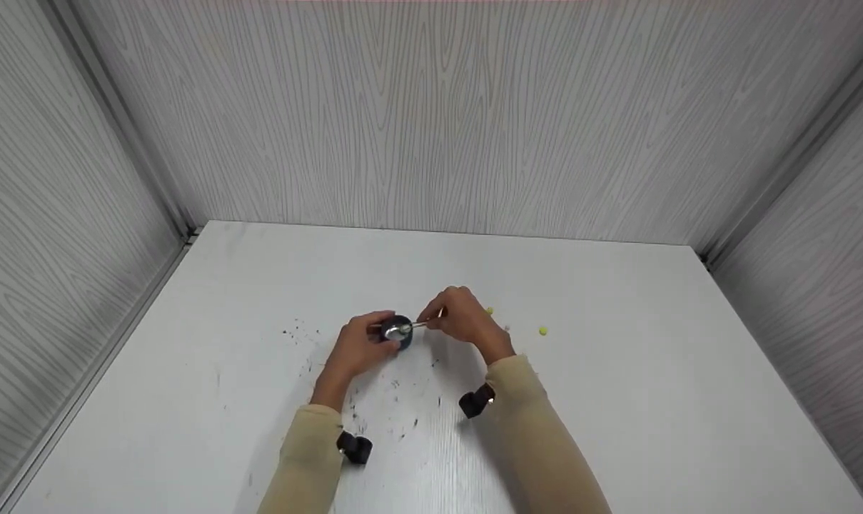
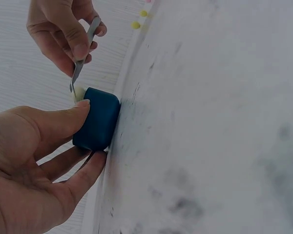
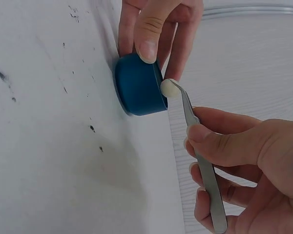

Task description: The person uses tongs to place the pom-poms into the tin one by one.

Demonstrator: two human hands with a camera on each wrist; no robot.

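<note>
Centrally on the white table (image 1: 617,400): cup held, tweezers at its rim.
Left hand (image 1: 357,348) grips the small blue cup (image 1: 400,334) standing on the table. Right hand (image 1: 465,319) pinches metal tweezers (image 3: 198,156), whose tips hold a pale bead (image 3: 169,88) at the cup's rim. Yellow beads (image 1: 542,330) lie nearby.

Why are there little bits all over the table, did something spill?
It looks that way. Dark specks are scattered on the white table around the blue cup and toward the sleeves, and a few yellow beads lie loose to the right. One pale bead is gripped in the tweezers at the cup's rim.
</note>
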